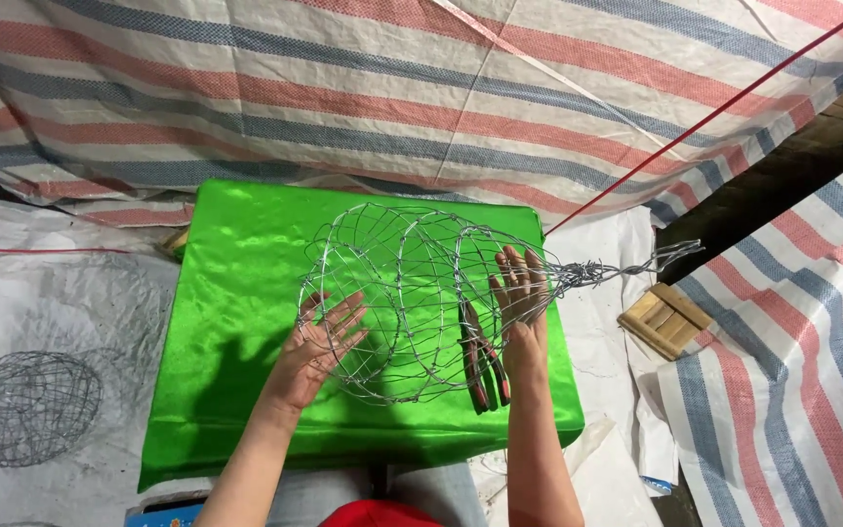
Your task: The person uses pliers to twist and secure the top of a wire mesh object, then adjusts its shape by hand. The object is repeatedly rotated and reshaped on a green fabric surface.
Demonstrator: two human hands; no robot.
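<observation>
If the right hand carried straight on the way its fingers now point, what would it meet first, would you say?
The right hand points up and away, already pressed on the wire mesh cage. Straight on lies the cage's twisted wire neck, probably first, though depth is hard to judge.

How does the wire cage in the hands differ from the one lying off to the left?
The held cage lies on green cloth, long, with a twisted wire tail; the left cage lies on white sheet, rounder, untouched. Both hands press the held one. Both are wire mesh.
</observation>
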